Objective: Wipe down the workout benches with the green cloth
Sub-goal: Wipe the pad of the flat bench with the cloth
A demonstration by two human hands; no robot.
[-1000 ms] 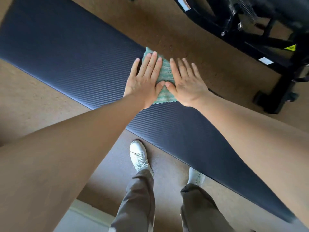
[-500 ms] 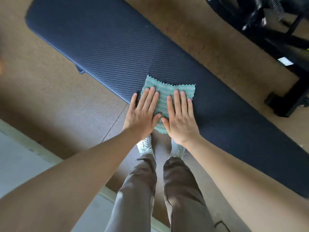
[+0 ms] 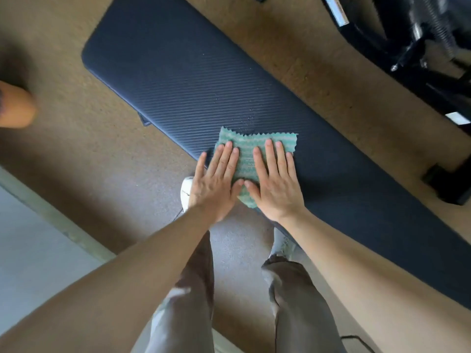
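Observation:
A long dark blue ribbed bench pad (image 3: 178, 72) runs diagonally from upper left to lower right. The green cloth (image 3: 248, 154) lies flat on its near edge, with small wet droplets on the pad just above it. My left hand (image 3: 216, 184) presses flat on the cloth's left side, fingers spread, partly over the pad's edge. My right hand (image 3: 276, 184) presses flat on the cloth's right side. The two thumbs nearly touch. The cloth's lower part is hidden under my palms.
Black gym machine frame (image 3: 420, 59) stands at the upper right, with a black foot (image 3: 448, 184) beside the bench. Brown floor surrounds the bench. My legs and white shoe (image 3: 187, 189) are below the hands. An orange object (image 3: 15, 105) sits at the left edge.
Both hands with the cloth slid from the pad's far edge toward the near edge. Since half a second ago, more of the bench's left end shows.

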